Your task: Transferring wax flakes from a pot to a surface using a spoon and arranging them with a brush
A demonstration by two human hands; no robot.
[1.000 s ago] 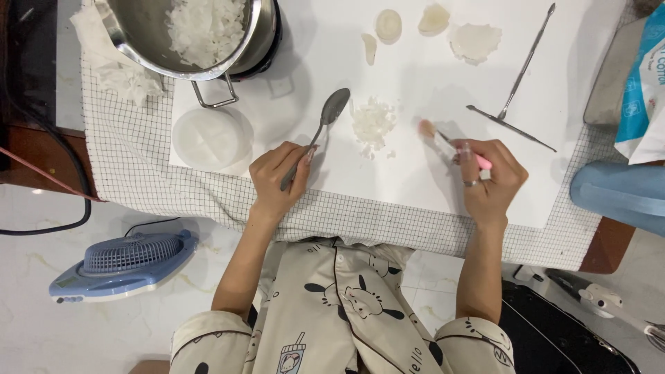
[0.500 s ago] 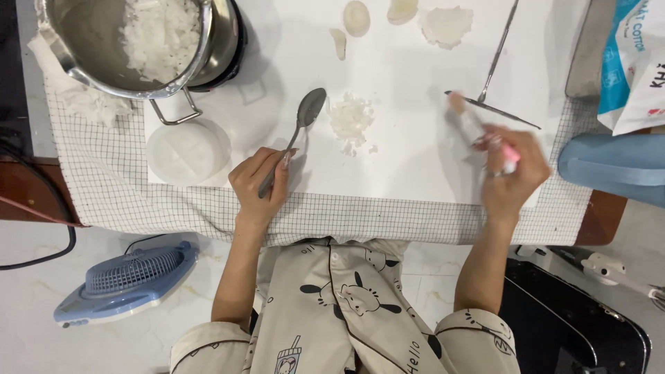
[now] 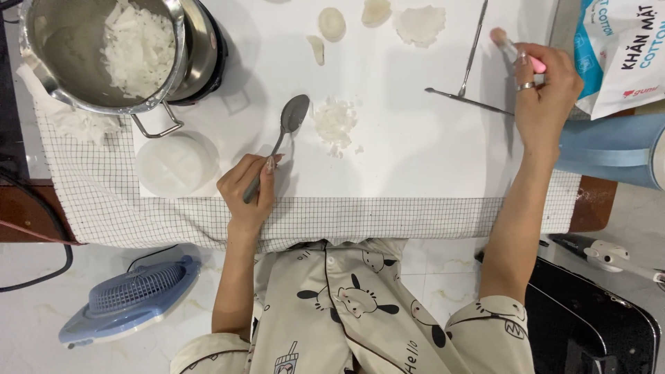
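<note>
Her left hand (image 3: 248, 190) grips a grey metal spoon (image 3: 280, 135), white wax flakes (image 3: 334, 121) just beyond; right hand (image 3: 547, 86) pinches a pink-handled brush (image 3: 516, 50).

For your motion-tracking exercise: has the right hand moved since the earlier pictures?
Yes. The right hand went from beside the flake pile out past the metal tool.

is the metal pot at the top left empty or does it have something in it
Not empty. The metal pot holds a heap of white flakes against its right side; the rest of its bare grey bottom shows.
</note>
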